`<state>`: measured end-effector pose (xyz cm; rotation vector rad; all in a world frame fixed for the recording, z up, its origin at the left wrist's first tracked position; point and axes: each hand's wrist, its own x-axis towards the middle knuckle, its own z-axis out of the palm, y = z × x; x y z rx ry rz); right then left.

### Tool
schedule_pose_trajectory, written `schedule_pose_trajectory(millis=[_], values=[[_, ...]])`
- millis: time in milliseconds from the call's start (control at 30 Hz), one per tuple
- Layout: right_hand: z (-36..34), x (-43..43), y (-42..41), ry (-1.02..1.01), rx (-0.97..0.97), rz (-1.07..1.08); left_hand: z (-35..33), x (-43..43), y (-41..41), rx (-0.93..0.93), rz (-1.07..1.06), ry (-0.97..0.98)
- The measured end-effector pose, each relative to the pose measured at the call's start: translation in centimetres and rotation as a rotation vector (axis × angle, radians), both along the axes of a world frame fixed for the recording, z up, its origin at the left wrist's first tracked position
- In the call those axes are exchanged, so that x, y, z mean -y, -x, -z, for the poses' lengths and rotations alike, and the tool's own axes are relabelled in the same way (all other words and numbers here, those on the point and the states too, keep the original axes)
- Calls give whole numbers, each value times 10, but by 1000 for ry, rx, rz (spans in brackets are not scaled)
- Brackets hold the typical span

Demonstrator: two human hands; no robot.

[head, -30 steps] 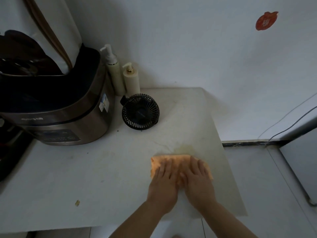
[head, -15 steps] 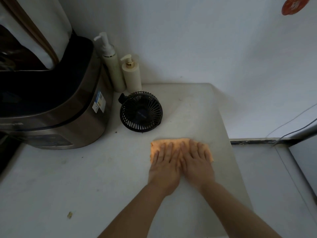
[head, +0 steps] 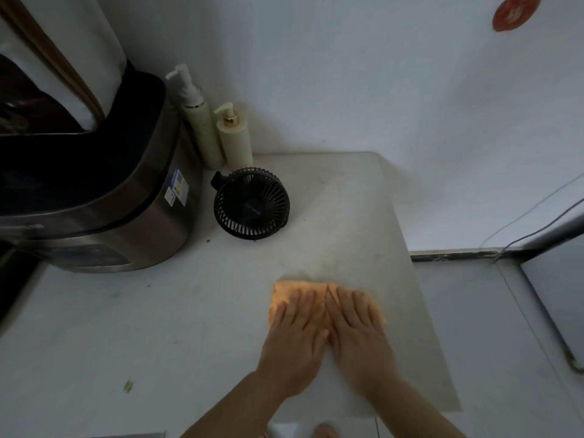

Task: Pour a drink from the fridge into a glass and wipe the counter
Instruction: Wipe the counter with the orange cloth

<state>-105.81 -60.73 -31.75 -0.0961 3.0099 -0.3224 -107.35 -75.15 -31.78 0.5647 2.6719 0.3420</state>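
Note:
An orange cloth (head: 311, 286) lies flat on the white counter (head: 158, 327), near its right front part. My left hand (head: 294, 339) and my right hand (head: 357, 336) rest side by side on top of it, palms down, fingers stretched forward and pressing it onto the surface. The hands cover most of the cloth; only its far edge and its corners show. A faint yellowish damp streak (head: 328, 263) marks the counter just beyond the cloth. No glass or drink is in view.
A small black fan (head: 252, 203) stands a short way behind the cloth. A steel rice cooker (head: 126, 222) fills the left, with two pump bottles (head: 218, 134) by the wall. A small scrap (head: 128, 386) lies front left. The counter's right edge (head: 426, 311) drops to the floor.
Both hands pushed the cloth forward toward the fan, then drew it back toward me; it now lies farther from the fan than half a second ago.

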Motion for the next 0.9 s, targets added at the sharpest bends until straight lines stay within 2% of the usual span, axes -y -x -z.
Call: schedule_pose_trajectory(millis=[100,233,400,500,600,700,900], values=[[-4,-20,6,-24,55,73,-16,-19,15,38,10,-8],[-5,-30,42,-6,97,139,-24,-37,43,87,29,-139],[-14,-12,90,-7,185,75,-26,-27,78,68,-89,-65],[-12,8,100,24,169,17,-28,-4,81,54,-107,-62],[-10,29,89,73,158,-13,-26,22,68,60,-134,-70],[-9,45,66,-6,112,-59,-22,43,45,19,-147,-73],[-3,43,10,-18,39,-66,-17,42,-2,-19,-89,-40]])
